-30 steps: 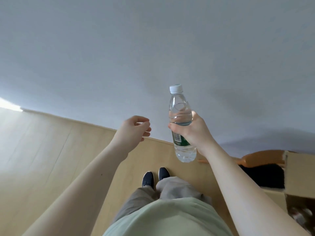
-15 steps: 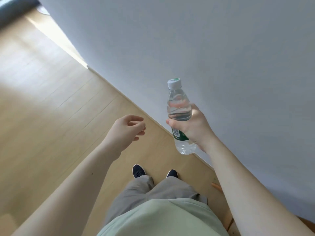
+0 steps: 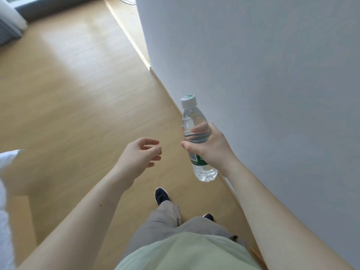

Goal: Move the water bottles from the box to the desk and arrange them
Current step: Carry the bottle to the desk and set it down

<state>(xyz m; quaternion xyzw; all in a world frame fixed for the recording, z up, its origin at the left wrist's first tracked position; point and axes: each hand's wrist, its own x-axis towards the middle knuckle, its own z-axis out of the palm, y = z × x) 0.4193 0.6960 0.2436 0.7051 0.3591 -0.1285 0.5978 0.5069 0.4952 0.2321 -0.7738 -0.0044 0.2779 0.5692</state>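
The right hand (image 3: 211, 148) is holding the water bottle (image 3: 196, 141) in a full wrap: thumb across the near side, fingers curling round the far side (they are showing through the clear wall and the water). The grip is sitting at mid-body, just above the green label band, so roughly half of the bottle is standing above the hand and half is hanging below it. The long axis is running near upright, the white cap (image 3: 188, 100) leaning slightly away and to the left, the ribbed base pointing down toward the floor (image 3: 78, 106).

The left hand (image 3: 139, 158) is hanging free beside it, fingers loosely curled, holding nothing, apart from the bottle.

Neither box nor worktop is appearing in view, so which way the set-down lies cannot be told. Judgement: this is the carrying stage, and the right hand alone is placed to set the bottle down base first.

Materials: thin clear plastic, smooth shoulder, ridged lower body; pale wood-plank floor; matt grey wall (image 3: 272, 94) close on the right.
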